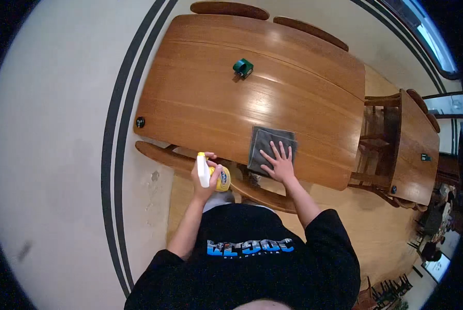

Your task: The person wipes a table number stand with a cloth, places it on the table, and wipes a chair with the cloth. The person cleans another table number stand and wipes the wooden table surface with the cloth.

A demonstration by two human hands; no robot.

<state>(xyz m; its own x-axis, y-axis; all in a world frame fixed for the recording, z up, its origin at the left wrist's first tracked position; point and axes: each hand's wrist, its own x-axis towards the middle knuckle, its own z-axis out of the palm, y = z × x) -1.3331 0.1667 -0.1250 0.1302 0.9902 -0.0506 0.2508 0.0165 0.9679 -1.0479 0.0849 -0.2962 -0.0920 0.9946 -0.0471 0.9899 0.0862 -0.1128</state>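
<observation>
My left hand (pixel 204 178) is wrapped round a yellow spray bottle (pixel 223 179) with a white and yellow spray head, held just off the near edge of the wooden table (pixel 200 93). On a folded dark grey cloth (pixel 261 147) at the table's near edge, my right hand (pixel 280 163) lies flat with its fingers spread. Farther back on the table stands a small green object (pixel 243 67). A round black disc (pixel 140 122) sits at the table's left corner.
Curved wooden chair backs (pixel 231 9) line the table's far side. A wooden bench or chair back (pixel 169 157) runs along the near side. To the right stands a second wooden table (pixel 415 155) with chairs. A striped wall (pixel 61 129) is at the left.
</observation>
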